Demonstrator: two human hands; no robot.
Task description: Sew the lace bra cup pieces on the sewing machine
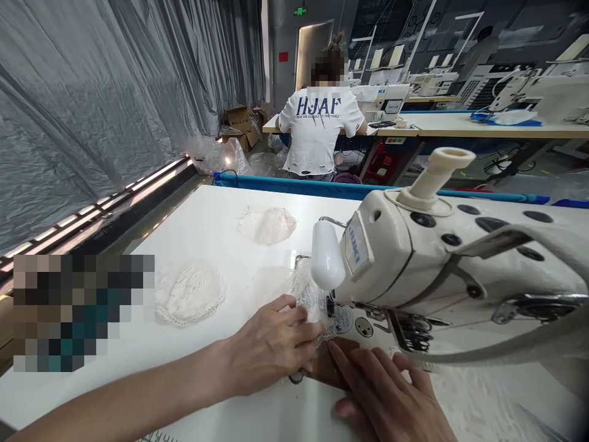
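Note:
A piece of white lace (309, 293) lies under the needle area of a white sewing machine (391, 245). My left hand (276, 347) is on the lace, its fingers bent and pressed together over the near part. My right hand (386, 390) rests just to the right, fingers stretched out and fairly flat, its index fingertip at the lace's near edge. Between both hands a brown plate (326, 368) shows on the machine bed. The needle itself is hidden behind the machine head and a white lamp-like cover (327, 255).
Two lace pieces lie on the white table (230, 380): a round one (191, 293) at left and a smaller one (267, 225) farther back. More white lace (483, 399) is at the right. A person in a white shirt (319, 129) sits ahead, beyond a blue edge strip (294, 186).

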